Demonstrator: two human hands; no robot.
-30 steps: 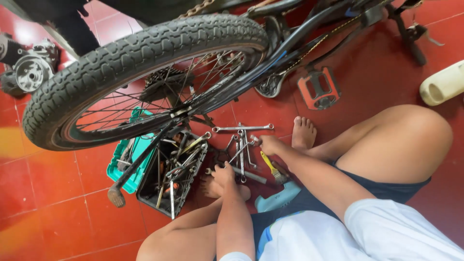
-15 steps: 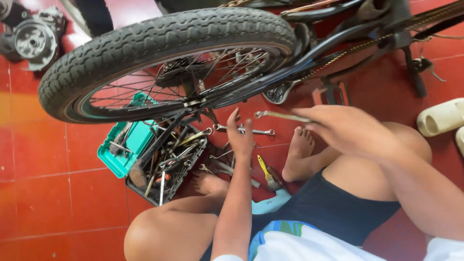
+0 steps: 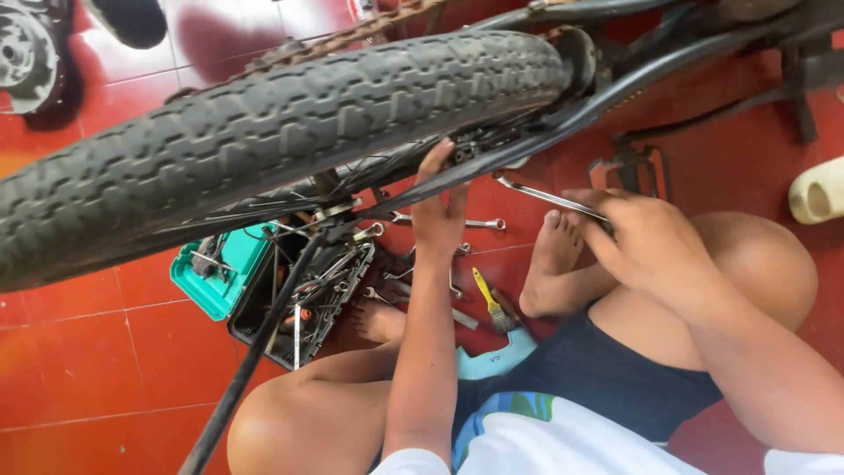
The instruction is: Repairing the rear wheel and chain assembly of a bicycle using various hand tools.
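**Wrench up at the back wheel**

Right hand (image 3: 646, 242) is wrapped tight round a wrench (image 3: 549, 195), pointing at the hub; left hand (image 3: 440, 207) is open, fingers up on the frame (image 3: 563, 132) just under the tyre (image 3: 264, 141); toolbox (image 3: 290, 290) sits on the floor below.

Glossy red floor tiles (image 3: 97, 352) spread everywhere, pale grout lines crossing them, soft light pooling orange at the left edge. A grey metal engine part (image 3: 22, 48) sits in the top left corner, and a cream plastic container (image 3: 818, 189) lies at the far right.
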